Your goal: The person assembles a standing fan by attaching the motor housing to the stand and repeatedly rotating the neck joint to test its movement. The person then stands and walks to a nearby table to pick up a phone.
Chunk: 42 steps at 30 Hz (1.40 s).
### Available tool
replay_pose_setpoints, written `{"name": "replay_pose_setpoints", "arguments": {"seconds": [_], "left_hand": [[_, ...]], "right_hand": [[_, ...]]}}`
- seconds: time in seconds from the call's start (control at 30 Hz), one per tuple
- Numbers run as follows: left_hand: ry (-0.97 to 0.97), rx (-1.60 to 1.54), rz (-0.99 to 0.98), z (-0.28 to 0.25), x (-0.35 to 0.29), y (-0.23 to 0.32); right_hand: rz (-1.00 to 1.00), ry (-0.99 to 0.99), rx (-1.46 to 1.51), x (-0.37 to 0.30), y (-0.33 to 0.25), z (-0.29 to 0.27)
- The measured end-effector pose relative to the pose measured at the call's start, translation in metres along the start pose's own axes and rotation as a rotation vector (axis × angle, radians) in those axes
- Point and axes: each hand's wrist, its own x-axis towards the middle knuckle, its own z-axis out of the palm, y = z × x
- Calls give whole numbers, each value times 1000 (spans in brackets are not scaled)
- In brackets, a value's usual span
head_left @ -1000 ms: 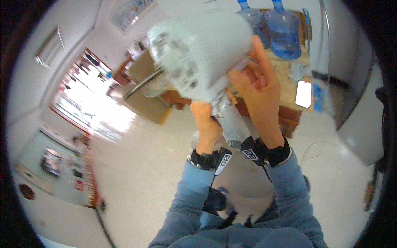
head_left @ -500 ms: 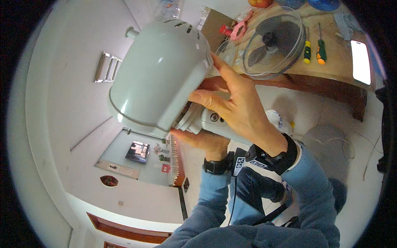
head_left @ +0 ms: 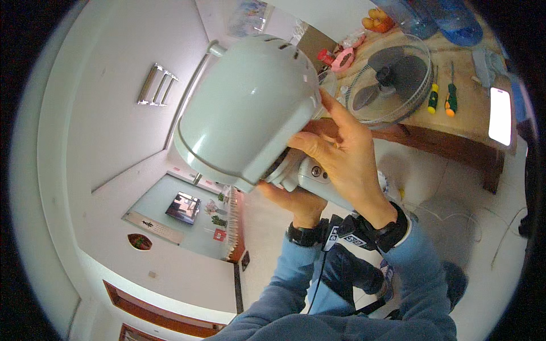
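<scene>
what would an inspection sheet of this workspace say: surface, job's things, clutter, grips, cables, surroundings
Surface: wooden table, several things spread on it.
Job's things: grey-green fan motor housing, held up off the table; fan guard with dark blades, on the table; yellow-and-black screwdriver beside green-and-orange screwdriver.
Clutter: phone with bright screen; blue water bottle; pink item, kind unclear.
Grips: right grip holds the housing near its neck; left grip at the housing's lower edge, partly hidden.
Cables: thin cable loose on the floor; dark cord below the left wrist.
Surroundings: wall screen; damage, nothing seen.
</scene>
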Motion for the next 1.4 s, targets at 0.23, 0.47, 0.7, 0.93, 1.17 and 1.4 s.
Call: {"name": "replay_pose_setpoints", "arguments": {"seconds": [0.23,0.47,0.7,0.93,1.17,1.4], "left_hand": [[-121,76,-94,-11,4,17],[-382,189,-446,-27,21,70],[-273,221,-216,-7,23,82],[-276,213,-160,3,29,91],[-73,270,-83,29,21,96],[20,319,42,44,21,82]], "right_hand": [[121,-34,109,4,-2,-4],[58,-19,124,-1,-3,0],[55,12,132,2,0,-7],[99,-65,129,3,5,-11],[63,-210,-61,3,16,-4],[72,-175,-469,-7,5,-3]]}}
